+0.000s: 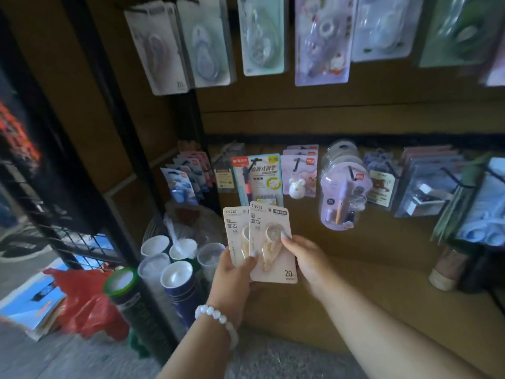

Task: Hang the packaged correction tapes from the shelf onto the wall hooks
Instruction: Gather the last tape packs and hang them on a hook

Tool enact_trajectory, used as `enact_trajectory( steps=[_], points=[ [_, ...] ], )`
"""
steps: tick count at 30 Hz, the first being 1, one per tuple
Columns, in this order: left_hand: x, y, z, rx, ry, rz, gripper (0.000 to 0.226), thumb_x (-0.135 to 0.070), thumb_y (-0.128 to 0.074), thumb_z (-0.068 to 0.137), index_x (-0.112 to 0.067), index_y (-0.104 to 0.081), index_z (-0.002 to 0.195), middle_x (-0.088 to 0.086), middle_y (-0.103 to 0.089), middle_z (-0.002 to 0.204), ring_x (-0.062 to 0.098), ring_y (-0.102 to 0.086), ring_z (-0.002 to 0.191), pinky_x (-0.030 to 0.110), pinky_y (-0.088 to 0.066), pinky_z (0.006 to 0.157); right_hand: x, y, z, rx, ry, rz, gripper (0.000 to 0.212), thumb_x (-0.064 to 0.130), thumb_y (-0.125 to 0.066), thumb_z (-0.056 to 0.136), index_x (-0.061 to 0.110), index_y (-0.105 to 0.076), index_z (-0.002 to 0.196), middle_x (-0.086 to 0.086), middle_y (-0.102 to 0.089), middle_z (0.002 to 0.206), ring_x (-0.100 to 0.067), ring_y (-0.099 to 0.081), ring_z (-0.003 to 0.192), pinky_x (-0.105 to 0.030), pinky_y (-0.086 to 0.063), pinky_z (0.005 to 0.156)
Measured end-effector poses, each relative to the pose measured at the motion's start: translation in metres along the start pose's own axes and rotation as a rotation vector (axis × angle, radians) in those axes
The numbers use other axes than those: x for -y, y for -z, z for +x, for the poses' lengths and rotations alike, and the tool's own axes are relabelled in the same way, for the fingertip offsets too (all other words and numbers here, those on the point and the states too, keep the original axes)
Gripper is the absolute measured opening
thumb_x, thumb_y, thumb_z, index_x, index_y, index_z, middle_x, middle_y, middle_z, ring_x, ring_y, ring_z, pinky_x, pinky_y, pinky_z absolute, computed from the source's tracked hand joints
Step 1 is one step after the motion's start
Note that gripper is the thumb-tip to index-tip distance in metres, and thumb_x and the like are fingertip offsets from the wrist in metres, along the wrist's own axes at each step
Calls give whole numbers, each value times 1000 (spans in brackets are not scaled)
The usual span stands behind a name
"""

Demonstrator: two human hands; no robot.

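Two pale pink packaged correction tapes overlap in front of the brown wall panel. My left hand (235, 272), with a white bead bracelet, grips the rear pack (235, 228) from below, thumb on its face. My right hand (303, 258) pinches the front pack (270, 242) at its right edge, a finger on the blister. Just above them a teal-edged pen pack (258, 177) hangs on a black wall hook (252, 164).
More packs hang on two rows of hooks: an upper row (259, 36) and a lower row with a mouse-figure pack (299, 170) and a purple round pack (344, 195). Cups and tubes (175, 272) and a red bag (87, 299) stand lower left beside a black wire rack (68, 236).
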State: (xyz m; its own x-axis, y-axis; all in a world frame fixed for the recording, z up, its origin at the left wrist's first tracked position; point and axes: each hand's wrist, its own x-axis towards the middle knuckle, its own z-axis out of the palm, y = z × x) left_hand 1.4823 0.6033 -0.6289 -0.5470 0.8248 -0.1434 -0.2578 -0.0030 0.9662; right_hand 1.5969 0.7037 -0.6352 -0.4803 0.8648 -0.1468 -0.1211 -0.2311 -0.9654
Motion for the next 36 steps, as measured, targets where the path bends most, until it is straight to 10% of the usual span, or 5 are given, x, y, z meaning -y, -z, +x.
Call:
enact_trajectory(
  steps=[6, 14, 20, 36],
  points=[
    [-46, 19, -7, -92, -125, -37, 25, -10, -64, 91, -16, -61, 116, 17, -71, 113, 34, -70, 99, 55, -56, 89, 44, -35, -14, 61, 44, 64, 13, 16, -56, 93, 12, -65, 86, -6, -71, 81, -19, -64, 72, -30, -50, 65],
    [-115, 41, -10, -168, -283, -48, 23, -15, -60, 95, -20, -57, 117, 10, -69, 110, 31, -70, 99, 56, -57, 89, 104, -91, -22, 87, 186, -97, 12, 19, -56, 95, 15, -67, 90, -4, -72, 92, -18, -67, 86, -34, -54, 83],
    [-160, 51, -9, -126, -393, -53, 29, -24, -59, 96, -20, -55, 125, 7, -71, 112, 25, -73, 95, 35, -60, 70, 154, -126, -20, 16, 359, -213, 19, 33, -58, 93, 21, -67, 82, -10, -73, 86, -20, -67, 73, -16, -40, 43],
    [-203, 97, 4, -271, -472, -45, 27, -35, -46, 102, -17, -58, 118, 12, -71, 103, 23, -72, 84, 24, -54, 50, 258, -211, 30, -41, 641, -396, 34, 32, -57, 93, 0, -69, 90, -18, -58, 74, -27, -55, 69, -32, -38, 59]
  ],
)
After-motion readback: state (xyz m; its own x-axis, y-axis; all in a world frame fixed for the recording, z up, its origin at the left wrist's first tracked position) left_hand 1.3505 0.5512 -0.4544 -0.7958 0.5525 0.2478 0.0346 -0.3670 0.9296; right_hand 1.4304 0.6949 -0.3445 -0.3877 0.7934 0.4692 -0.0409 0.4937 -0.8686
